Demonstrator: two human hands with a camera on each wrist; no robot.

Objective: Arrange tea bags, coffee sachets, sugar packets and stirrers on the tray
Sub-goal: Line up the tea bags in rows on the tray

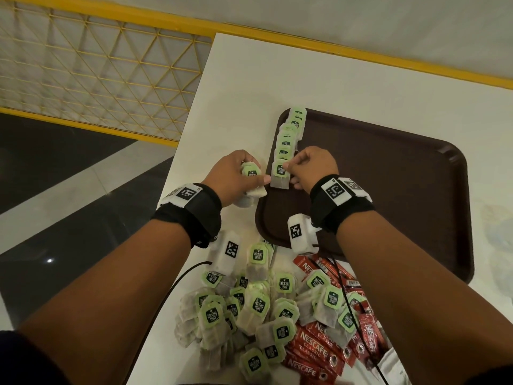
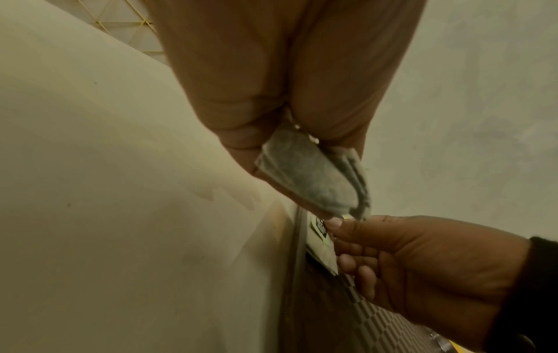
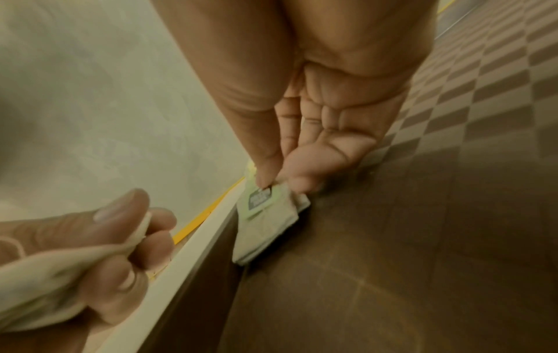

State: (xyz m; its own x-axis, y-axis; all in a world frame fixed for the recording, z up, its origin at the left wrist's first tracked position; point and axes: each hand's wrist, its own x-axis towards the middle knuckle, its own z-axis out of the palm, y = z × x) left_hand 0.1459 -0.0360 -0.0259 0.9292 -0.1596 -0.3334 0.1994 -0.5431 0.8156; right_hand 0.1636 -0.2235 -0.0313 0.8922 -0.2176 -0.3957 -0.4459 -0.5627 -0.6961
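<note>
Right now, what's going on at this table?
A person is lining up tea bags along the left edge of a brown tray. The right hand pinches the nearest bag of the row, setting it in place. The left hand holds a few spare bags beside the tray. A heap of tea bags and red coffee sachets waits on the table.

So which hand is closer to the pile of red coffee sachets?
Right. The right hand is over the tray's left edge, above the coffee sachets; the left hand is just off the tray, farther left.
</note>
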